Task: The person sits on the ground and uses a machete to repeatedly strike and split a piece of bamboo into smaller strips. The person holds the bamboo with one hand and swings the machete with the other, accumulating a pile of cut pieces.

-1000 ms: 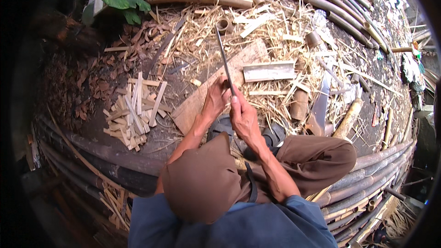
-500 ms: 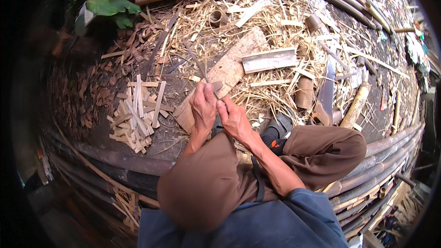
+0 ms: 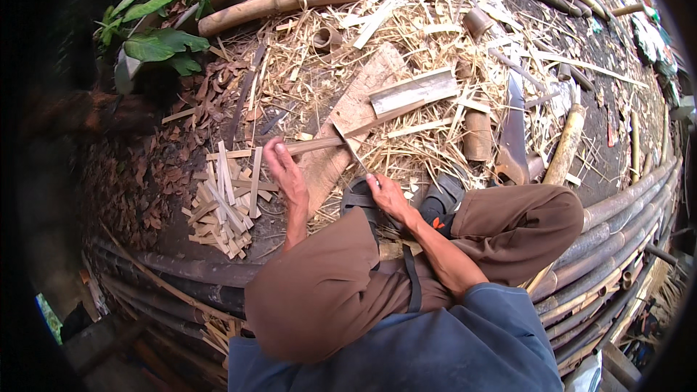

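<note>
Left hand [image 3: 288, 174]: pinching the bamboo strip [image 3: 316, 145], which is over the plank [image 3: 319, 181]
Right hand [image 3: 392, 197]: wrapped round the knife [image 3: 350, 147], blade across strip
Clutter: split bamboo [image 3: 415, 91] crowding the plank, saw [image 3: 515, 120] off right

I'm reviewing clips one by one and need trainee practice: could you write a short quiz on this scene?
1. Which hand holds the knife?

2. True or false: the pile of short strips lies to the right of the saw.

3. Which is nearest the fingers of the left hand?
A. the saw
B. a wood strip
C. the green leaves

Key:
1. The right hand.
2. False; the pile of short strips lies to the left of the saw.
3. B, a wood strip.
</note>
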A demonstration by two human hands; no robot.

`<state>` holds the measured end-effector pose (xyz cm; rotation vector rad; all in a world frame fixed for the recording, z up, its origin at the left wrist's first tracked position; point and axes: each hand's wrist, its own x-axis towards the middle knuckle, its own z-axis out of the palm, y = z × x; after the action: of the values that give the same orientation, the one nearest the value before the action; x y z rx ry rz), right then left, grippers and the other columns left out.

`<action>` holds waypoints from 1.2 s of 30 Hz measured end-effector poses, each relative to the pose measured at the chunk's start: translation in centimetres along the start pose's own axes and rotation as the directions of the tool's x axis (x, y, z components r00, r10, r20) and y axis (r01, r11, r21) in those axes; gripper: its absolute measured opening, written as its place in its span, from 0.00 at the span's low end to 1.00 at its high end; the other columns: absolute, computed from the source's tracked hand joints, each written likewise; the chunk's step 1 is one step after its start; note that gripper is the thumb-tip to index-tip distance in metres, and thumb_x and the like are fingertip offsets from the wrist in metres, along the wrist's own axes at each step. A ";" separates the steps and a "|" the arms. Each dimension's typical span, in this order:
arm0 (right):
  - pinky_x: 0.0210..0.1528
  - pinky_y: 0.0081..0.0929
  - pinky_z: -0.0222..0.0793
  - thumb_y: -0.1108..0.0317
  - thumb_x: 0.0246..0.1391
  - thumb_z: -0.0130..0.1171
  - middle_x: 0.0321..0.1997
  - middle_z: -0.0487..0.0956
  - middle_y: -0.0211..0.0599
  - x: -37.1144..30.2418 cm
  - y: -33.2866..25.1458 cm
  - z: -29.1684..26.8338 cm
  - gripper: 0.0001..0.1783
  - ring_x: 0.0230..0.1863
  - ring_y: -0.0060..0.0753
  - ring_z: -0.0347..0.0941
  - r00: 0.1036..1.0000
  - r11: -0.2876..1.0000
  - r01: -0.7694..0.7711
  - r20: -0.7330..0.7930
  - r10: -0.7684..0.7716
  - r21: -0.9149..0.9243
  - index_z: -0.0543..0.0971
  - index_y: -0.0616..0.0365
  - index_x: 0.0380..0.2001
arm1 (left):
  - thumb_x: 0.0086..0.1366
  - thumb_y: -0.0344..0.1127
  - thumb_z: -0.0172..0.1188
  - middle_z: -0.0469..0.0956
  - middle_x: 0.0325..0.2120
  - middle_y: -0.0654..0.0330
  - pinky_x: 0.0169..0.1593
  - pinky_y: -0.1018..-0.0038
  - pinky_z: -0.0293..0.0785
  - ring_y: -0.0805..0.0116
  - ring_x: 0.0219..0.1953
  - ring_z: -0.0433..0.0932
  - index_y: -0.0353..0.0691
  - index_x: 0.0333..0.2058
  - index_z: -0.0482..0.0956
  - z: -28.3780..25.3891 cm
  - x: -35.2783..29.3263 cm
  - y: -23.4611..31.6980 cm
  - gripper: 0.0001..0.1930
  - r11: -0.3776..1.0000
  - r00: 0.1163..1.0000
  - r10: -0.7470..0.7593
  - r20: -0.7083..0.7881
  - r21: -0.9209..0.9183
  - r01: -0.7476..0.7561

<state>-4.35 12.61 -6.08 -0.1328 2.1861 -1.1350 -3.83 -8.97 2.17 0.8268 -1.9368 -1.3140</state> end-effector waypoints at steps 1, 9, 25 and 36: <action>0.43 0.49 0.67 0.47 0.65 0.44 0.31 0.77 0.64 0.0 -0.1 -0.3 0.28 0.38 0.64 0.75 0.998 0.996 0.050 -0.028 -0.048 0.069 0.76 0.66 0.41 | 0.75 0.43 0.39 0.70 0.46 0.51 0.54 0.68 0.68 0.63 0.52 0.69 0.35 0.53 0.67 -0.4 0.5 -0.7 0.19 0.999 0.992 -0.018 0.124 -0.044 0.024; 0.32 0.31 0.64 0.49 0.68 0.40 0.20 0.70 0.34 -3.8 -9.4 -5.1 0.29 0.24 0.27 0.67 0.988 0.955 0.154 -0.018 -0.154 0.254 0.63 0.50 0.67 | 0.68 0.33 0.50 0.75 0.45 0.49 0.51 0.66 0.75 0.58 0.48 0.77 0.34 0.54 0.67 3.3 -0.6 -1.0 0.17 0.994 0.930 0.074 0.359 -0.102 -0.040; 0.16 0.19 0.57 0.47 0.70 0.36 0.16 0.64 0.23 -5.9 -14.1 -6.4 0.26 0.14 0.16 0.60 0.986 0.851 0.003 0.139 -0.089 0.525 0.67 0.44 0.63 | 0.67 0.46 0.56 0.76 0.32 0.54 0.40 0.65 0.73 0.61 0.35 0.77 0.38 0.50 0.68 3.7 -2.5 0.6 0.20 0.987 0.754 0.160 0.637 -0.128 -0.102; 0.15 0.20 0.58 0.46 0.69 0.37 0.16 0.64 0.24 -5.9 -14.1 -6.6 0.23 0.14 0.18 0.60 0.986 0.833 -0.002 0.139 -0.090 0.554 0.71 0.48 0.53 | 0.65 0.58 0.55 0.75 0.33 0.51 0.40 0.65 0.74 0.60 0.36 0.77 0.36 0.53 0.66 4.1 -2.5 0.6 0.31 0.984 0.758 0.172 0.629 -0.143 -0.104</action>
<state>-6.55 10.63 10.33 -0.0175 1.6412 -1.6766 -5.65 -4.64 1.17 0.1601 -2.3573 -1.7362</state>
